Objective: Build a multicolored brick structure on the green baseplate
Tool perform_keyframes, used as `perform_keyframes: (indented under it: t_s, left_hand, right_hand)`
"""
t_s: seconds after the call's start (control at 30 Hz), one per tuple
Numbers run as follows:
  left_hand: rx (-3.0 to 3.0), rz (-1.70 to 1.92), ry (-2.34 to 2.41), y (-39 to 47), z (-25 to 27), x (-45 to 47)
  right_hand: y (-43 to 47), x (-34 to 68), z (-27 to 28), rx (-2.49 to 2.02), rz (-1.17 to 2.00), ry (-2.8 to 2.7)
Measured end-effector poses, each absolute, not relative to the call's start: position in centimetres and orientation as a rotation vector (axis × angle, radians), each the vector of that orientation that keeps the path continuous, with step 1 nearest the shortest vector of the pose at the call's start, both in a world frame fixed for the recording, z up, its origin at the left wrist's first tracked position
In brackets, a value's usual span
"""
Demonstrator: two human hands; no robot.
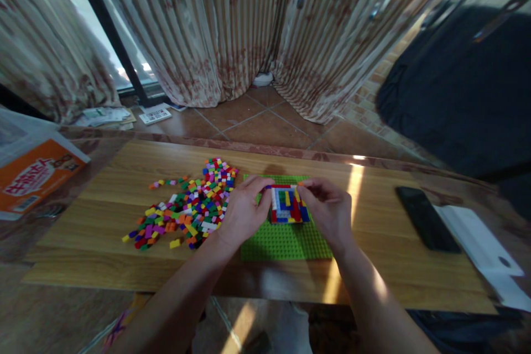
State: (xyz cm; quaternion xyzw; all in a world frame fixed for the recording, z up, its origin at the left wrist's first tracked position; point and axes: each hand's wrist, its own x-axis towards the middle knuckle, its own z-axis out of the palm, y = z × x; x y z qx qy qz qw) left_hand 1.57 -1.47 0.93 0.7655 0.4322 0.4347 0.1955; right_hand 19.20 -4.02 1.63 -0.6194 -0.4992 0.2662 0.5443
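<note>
A small block structure of toy building bricks stands on a green studded baseplate. Its low walls are red, blue, yellow and white around a recessed middle. My left hand is closed at its far left corner, thumb and forefinger against the wall. At the far right corner my right hand pinches what looks like a small orange brick, mostly hidden by the fingertips. To the left of the baseplate spreads a loose pile of multicoloured bricks.
The wooden table carries a black phone at the right, beside a white box. An orange and clear plastic package lies at the far left. Curtains hang beyond the tiled floor.
</note>
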Motion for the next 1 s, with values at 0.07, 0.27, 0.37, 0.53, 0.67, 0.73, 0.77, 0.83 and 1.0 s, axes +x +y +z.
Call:
perform_keyframes:
  t_s: [0.07, 0.27, 0.37, 0.53, 0.67, 0.73, 0.77, 0.83, 1.0]
  left_hand:
    - [2.157, 1.215, 1.213, -1.4, 0.8, 1.5]
    - [2.184, 1.17, 1.222, -1.4, 0.6, 1.5]
    - [2.192, 1.165, 1.231, -1.4, 0.6, 1.5]
    - [2.192, 1.157, 1.23, -1.3, 0.6, 1.5]
    - [2.181, 1.153, 1.236, -1.3, 0.6, 1.5]
    - [2.182, 1.154, 1.236, -1.3, 0.6, 1.5]
    - [2.184, 1.157, 1.237, -1.2, 0.6, 1.5]
    - [2.186, 1.162, 1.236, -1.3, 0.6, 1.5]
    - [2.182, 1.154, 1.239, -1.2, 0.5, 1.5]
  right_hand:
    - [-3.8, 19.8, 1.7, -1.424, 0.715, -1.093]
    - [-3.5, 21.6, 1.5, -1.392, 0.689, -1.094]
    - [-3.6, 22.3, 1.1, -1.452, 0.662, -1.147]
    - [-3.9, 23.0, 0.4, -1.513, 0.766, -1.21]
    - [-4.2, 23.2, 0.5, -1.513, 0.861, -1.218]
    - [-4.3, 23.2, 0.8, -1.482, 0.938, -1.2]
    - [-4.3, 23.2, 0.8, -1.465, 0.987, -1.186]
    - [-4.3, 23.1, 0.9, -1.445, 1.08, -1.151]
    - [-4.1, 23.3, 0.7, -1.458, 1.18, -1.093]
